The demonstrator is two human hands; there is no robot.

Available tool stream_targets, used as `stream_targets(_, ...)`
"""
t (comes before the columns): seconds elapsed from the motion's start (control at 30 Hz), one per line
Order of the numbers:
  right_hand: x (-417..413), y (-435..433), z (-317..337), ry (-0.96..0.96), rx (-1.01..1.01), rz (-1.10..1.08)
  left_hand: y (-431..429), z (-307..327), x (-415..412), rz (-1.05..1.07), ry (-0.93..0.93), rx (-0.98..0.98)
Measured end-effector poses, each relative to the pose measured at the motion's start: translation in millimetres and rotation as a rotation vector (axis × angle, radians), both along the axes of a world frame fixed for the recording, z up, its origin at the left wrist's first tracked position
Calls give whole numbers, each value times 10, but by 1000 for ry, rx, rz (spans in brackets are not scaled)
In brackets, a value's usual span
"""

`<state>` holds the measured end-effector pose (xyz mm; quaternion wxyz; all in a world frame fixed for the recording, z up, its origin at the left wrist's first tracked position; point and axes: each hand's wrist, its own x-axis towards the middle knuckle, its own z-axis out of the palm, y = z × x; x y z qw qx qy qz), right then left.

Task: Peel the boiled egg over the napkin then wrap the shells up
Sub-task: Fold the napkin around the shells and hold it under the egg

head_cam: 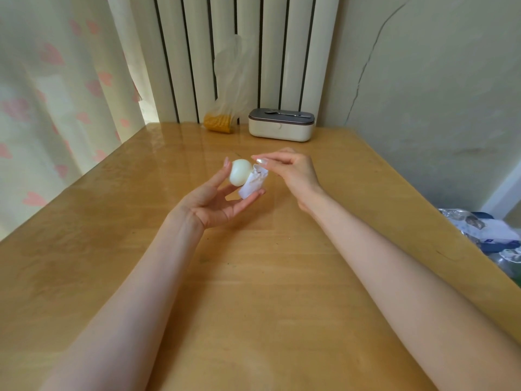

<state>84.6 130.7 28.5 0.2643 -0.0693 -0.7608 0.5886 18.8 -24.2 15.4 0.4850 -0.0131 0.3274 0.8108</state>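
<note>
Egg [240,172] fully peeled: smooth, glossy, pale cream-white, oval, no shell seen on the side that shows. It is held in the air above the middle of the desk [253,292], not resting on it. Left hand [217,198] palm up, curled round it, thumb tip against the egg's 9 o'clock side, fingers cupped beneath. Same hand also carries the napkin [253,183], touching the egg at its 4 o'clock: thin white paper, crumpled and bunched into a rough upright packet, ragged open top, lying on the outstretched fingers. Shells not visible; the packet's inside is hidden. Right hand [293,170] at 3 o'clock of the egg, fingers narrowed to a point, forefinger reaching over the napkin's top edge; cannot tell whether it pinches anything there. Desk is honey-coloured wood, plank joints showing, glossy sheen toward the far end. At 12 o'clock on the far edge: a rounded cream box [281,128] with a dark flat lid, and just beside it at its 9 o'clock a clear, crinkled plastic bag [225,114] with something yellow at the bottom. Behind both, a ribbed white radiator [248,38]. At 10 o'clock, a pale curtain [56,94] printed with pink hearts.
</note>
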Motion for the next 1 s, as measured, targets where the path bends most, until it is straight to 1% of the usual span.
stream_targets(0.17,45,19,43,10,-89,-99,-4,-23,-14,-7,5,-1)
stream_targets(0.23,157,89,14,-32,-67,-96,-2,-35,-30,2,32,-26)
stream_targets(0.27,234,128,-30,-96,-19,-63,0,-38,-35,3,51,-48)
stream_targets(0.37,463,211,-222,-402,174,61,15,-37,-24,-12,94,-105)
stream_targets(0.43,541,227,-315,-533,264,67,30,-36,1,-27,111,-125)
stream_targets(0.57,540,212,-349,-644,417,38,35,-45,31,-28,122,-149)
stream_targets(0.63,498,202,-339,-693,508,-6,22,-55,22,-16,112,-147)
stream_targets(0.67,476,197,-333,-717,523,-29,18,-63,17,-10,107,-148)
stream_targets(0.73,437,172,-322,-763,534,-54,17,-78,16,-1,106,-151)
stream_targets(0.83,405,143,-270,-841,556,-36,23,-76,24,7,114,-140)
stream_targets(0.87,406,147,-240,-865,540,-13,25,-69,31,8,117,-134)
stream_targets(0.97,438,162,-136,-893,397,77,31,-50,39,3,136,-122)
stream_targets(1.0,439,142,-120,-895,384,91,35,-45,39,2,142,-122)
